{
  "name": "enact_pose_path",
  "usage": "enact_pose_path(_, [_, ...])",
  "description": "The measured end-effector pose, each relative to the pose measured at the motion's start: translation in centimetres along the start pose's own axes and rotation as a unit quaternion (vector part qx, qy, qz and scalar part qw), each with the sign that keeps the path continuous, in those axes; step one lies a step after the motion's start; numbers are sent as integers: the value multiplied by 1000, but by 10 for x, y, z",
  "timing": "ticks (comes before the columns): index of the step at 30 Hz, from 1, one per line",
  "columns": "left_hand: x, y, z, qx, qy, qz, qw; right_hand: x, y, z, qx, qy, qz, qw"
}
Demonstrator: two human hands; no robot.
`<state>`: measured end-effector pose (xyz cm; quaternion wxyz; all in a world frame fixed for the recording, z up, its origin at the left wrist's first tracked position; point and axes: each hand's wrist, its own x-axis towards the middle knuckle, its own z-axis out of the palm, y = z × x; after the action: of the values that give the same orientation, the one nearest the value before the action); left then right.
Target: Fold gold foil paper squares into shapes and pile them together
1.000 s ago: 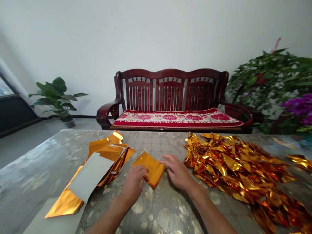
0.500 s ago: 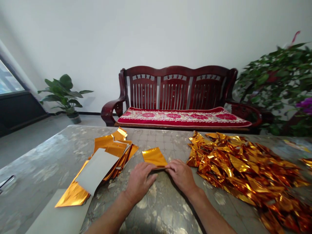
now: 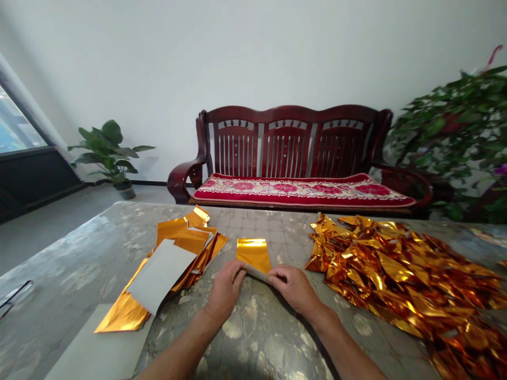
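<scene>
A small sheet of gold foil paper [image 3: 253, 253] lies on the table straight ahead of me. My left hand [image 3: 224, 291] pinches its near left corner and my right hand [image 3: 295, 289] pinches its near right corner, lifting the near edge so the grey underside shows. A loose stack of flat gold sheets [image 3: 186, 245], some turned grey side up, lies to the left. A large heap of folded gold foil pieces [image 3: 400, 274] spreads out to the right.
The table [image 3: 261, 338] has a glossy marbled top. Behind it stands a dark wooden bench [image 3: 293, 153] with a red cushion. A potted plant [image 3: 109, 153] stands at the left wall and a leafy plant [image 3: 463, 132] at the right.
The gold sheet has been turned from a slanted position to straight in front of me. Both hands moved to its near edge and lifted it.
</scene>
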<state>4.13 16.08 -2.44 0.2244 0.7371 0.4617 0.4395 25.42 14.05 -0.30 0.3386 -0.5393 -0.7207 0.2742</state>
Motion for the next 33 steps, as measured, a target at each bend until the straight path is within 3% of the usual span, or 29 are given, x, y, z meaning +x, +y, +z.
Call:
enact_pose_path(10, [-2, -11, 4, 6, 9, 26, 1000, 2, 3, 9, 81, 63, 115, 988])
enact_pose_path(15, [-2, -7, 2, -2, 35, 34, 999, 4, 10, 10, 132, 77, 106, 983])
enact_pose_path(21, [0, 2, -2, 0, 29, 54, 998, 6, 21, 12, 217, 149, 161, 951])
enact_pose_path(28, [3, 2, -7, 12, 89, 128, 988, 6, 27, 1, 165, 265, 81, 946])
enact_pose_path(33, [16, 12, -35, 43, 157, 225, 961, 5, 33, 0, 104, 287, 51, 951])
